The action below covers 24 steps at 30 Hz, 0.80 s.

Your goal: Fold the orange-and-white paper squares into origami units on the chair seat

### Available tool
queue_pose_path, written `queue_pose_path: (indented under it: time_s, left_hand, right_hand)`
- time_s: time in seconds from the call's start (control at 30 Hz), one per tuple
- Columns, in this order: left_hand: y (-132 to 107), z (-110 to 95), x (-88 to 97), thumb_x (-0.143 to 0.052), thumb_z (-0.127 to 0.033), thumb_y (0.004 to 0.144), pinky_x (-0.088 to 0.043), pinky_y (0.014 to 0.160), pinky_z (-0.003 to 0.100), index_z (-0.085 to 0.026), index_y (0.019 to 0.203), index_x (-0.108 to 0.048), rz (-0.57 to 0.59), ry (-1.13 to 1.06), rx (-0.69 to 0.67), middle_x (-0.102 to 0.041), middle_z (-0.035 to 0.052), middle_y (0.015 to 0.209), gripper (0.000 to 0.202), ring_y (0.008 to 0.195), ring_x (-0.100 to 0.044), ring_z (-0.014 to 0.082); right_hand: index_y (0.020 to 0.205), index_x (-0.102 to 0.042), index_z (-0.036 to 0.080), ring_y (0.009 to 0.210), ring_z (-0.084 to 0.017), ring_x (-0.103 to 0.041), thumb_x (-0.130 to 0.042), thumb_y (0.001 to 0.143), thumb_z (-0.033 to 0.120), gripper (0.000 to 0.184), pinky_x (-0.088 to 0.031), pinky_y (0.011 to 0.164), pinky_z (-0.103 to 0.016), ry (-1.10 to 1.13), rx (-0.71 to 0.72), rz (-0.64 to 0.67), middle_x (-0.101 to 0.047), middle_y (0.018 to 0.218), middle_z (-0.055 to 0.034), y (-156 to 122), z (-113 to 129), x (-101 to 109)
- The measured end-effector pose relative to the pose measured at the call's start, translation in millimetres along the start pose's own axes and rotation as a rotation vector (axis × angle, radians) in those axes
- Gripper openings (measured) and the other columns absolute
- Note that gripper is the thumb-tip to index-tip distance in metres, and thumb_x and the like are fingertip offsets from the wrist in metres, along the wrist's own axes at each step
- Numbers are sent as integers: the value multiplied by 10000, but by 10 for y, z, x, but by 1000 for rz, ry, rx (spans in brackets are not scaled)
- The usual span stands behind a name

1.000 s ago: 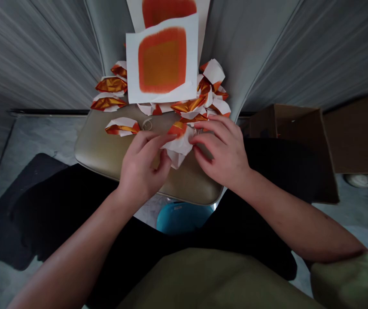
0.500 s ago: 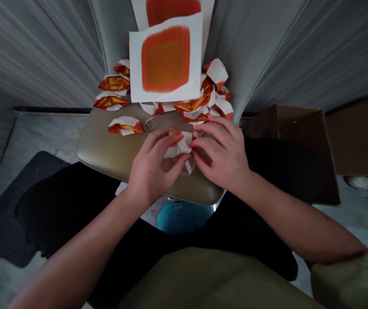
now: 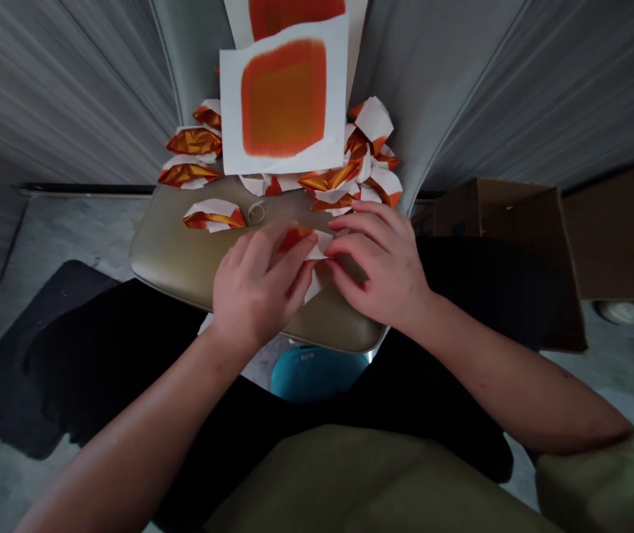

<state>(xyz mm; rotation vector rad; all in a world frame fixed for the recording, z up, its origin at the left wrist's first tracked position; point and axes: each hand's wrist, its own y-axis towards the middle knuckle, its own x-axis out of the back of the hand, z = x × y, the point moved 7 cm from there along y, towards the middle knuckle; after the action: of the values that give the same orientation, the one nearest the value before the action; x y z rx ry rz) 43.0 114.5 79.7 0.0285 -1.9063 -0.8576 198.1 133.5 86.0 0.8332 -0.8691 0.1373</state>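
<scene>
Between my hands, low over the seat, is a folded piece of white and orange paper point(image 3: 321, 244). My left hand point(image 3: 258, 280) pinches its left part between thumb and fingers, covering much of it. With thumb and index finger, my right hand point(image 3: 380, 259) grips the paper's right end, its other fingers curved above. Just beyond lie several folded paper pieces point(image 3: 331, 179) with shiny gold-orange insides. One such folded piece point(image 3: 214, 215) sits apart on the left, beside a small pale ring point(image 3: 256, 212), perhaps a rubber band.
Flat white sheets with an orange square point(image 3: 283, 96) lie at the back of the padded chair seat point(image 3: 175, 259). A teal stool point(image 3: 317, 374) is below its front edge. Cardboard boxes point(image 3: 521, 222) stand on the floor at right, and a dark mat point(image 3: 44, 370) is at left.
My left hand has turned over the paper and shifted slightly left, and more of the paper is now hidden. My right hand keeps its grip, almost still.
</scene>
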Motion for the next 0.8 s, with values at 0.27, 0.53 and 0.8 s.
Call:
queue_pose_path:
  time_s: [0.27, 0.53, 0.8]
  left_hand:
    - [23, -99, 75, -655, -225, 953, -505, 703, 383, -195, 1155, -742, -56, 62, -110, -773, 92, 1044, 223, 835, -701, 247]
    - [18, -95, 151, -729, -218, 921, -509, 724, 353, -242, 1101, -723, -89, 37, -233, -805, 19, 1039, 182, 855, -727, 205]
    - [52, -105, 175, -709, -209, 935, -538, 689, 349, -233, 1038, -699, -80, 49, -329, -800, 4, 988, 106, 831, -722, 196]
  right_hand:
    - [994, -665, 285, 1270, -287, -585, -632, 934, 225, 91, -456, 1034, -497, -1, 36, 5, -727, 1170, -21, -15, 13, -23]
    - [957, -655, 278, 1256, -296, -592, -618, 907, 216, 87, -444, 1031, -499, 10, -23, 41, -740, 1137, -25, 5, -7, -16]
    - [927, -645, 274, 1256, -294, -594, -626, 894, 229, 59, -454, 1031, -495, 18, -23, 45, -747, 1106, -25, -6, -19, -43]
